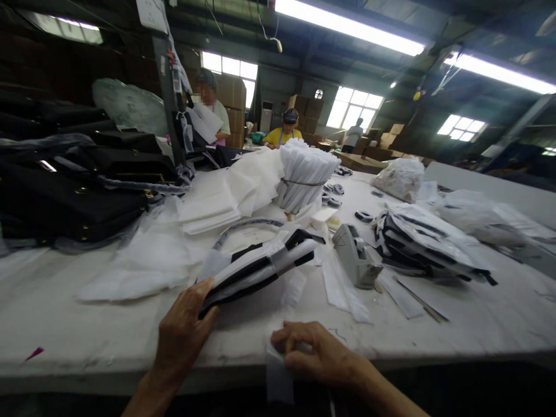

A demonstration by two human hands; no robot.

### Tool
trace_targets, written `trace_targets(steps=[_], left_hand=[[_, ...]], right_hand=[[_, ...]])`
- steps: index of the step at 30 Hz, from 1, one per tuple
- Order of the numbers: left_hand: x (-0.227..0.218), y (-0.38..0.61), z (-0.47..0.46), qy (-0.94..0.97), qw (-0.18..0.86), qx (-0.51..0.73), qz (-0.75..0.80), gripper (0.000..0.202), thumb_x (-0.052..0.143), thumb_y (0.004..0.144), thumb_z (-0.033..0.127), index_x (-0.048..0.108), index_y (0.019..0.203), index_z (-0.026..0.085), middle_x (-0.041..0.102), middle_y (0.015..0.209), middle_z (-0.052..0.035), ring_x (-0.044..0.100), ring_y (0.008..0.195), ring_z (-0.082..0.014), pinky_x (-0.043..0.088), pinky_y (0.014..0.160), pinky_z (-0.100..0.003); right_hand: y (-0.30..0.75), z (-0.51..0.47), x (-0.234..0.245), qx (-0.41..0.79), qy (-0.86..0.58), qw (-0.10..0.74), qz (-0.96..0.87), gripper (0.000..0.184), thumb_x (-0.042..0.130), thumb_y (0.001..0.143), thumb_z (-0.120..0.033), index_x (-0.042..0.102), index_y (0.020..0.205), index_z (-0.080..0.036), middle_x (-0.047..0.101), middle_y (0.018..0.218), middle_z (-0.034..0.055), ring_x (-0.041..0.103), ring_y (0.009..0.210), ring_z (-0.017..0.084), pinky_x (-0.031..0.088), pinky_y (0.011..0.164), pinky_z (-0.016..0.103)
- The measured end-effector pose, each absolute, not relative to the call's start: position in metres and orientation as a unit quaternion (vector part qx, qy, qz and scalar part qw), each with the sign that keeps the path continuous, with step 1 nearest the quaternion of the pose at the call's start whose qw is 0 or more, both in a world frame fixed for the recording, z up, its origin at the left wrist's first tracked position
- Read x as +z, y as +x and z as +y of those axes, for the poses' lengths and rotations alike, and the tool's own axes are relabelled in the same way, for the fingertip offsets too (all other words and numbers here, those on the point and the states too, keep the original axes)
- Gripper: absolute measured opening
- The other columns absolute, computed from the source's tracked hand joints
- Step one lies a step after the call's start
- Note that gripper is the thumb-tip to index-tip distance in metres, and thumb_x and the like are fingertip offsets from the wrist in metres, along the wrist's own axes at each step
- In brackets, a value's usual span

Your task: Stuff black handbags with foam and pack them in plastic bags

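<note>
White-wrapped black bag (256,267) sat tilted over the counter (108,324), your left grip (185,321) clamped on its near end. Looked light, softish, slippery, so good spot tbh. Right grip (310,350) pinched a translucent strip (279,379).

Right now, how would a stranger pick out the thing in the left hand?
Start at the white table and find the left hand near its front edge. That hand grips a slim bundle, black with white wrapping, slanting away to the right. Unlike the black-and-white pile right of the grey dispenser, the bundle is held in a hand.
</note>
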State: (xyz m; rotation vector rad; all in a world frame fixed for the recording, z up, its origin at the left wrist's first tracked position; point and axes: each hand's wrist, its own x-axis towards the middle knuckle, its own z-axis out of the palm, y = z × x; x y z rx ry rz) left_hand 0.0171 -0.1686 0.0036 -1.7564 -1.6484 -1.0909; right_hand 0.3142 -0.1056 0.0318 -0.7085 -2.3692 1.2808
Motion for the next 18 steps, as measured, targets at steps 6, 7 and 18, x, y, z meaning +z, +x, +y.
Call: trace_targets(steps=[6, 7, 18], left_hand=[[-0.001, 0.018, -0.171, -0.630, 0.220, -0.424, -0.613, 0.033, 0.054, 0.090, 0.021, 0.054, 0.123, 0.019, 0.068, 0.110, -0.0074, 0.067, 0.099, -0.0229, 0.054, 0.089, -0.034], [-0.002, 0.019, -0.171, -0.627, 0.217, -0.427, -0.614, 0.033, 0.054, 0.090, 0.021, 0.054, 0.123, 0.019, 0.068, 0.110, -0.0076, 0.067, 0.099, -0.0229, 0.054, 0.089, -0.034], [-0.007, 0.019, -0.178, -0.601, 0.193, -0.461, -0.624, 0.037, 0.057, 0.089, 0.018, 0.052, 0.126, 0.022, 0.068, 0.112, -0.0067, 0.067, 0.102, -0.0212, 0.056, 0.090, -0.034]], right_hand=[[0.328, -0.046, 0.002, 0.212, -0.501, 0.265, -0.796, 0.044, 0.052, 0.091, -0.049, 0.064, 0.118, -0.017, 0.056, 0.137, 0.0179, 0.042, 0.136, 0.036, 0.027, 0.113, 0.059], [0.325, -0.038, -0.008, 0.183, -0.520, 0.249, -0.796, 0.052, 0.054, 0.089, -0.050, 0.060, 0.126, -0.015, 0.051, 0.141, 0.0203, 0.037, 0.139, 0.038, 0.024, 0.113, 0.062], [0.217, -0.028, -0.021, 0.166, -0.165, 0.249, -0.940, 0.036, 0.055, 0.090, -0.055, 0.069, 0.100, -0.024, 0.072, 0.101, 0.0067, 0.063, 0.101, 0.026, 0.049, 0.094, 0.039]])
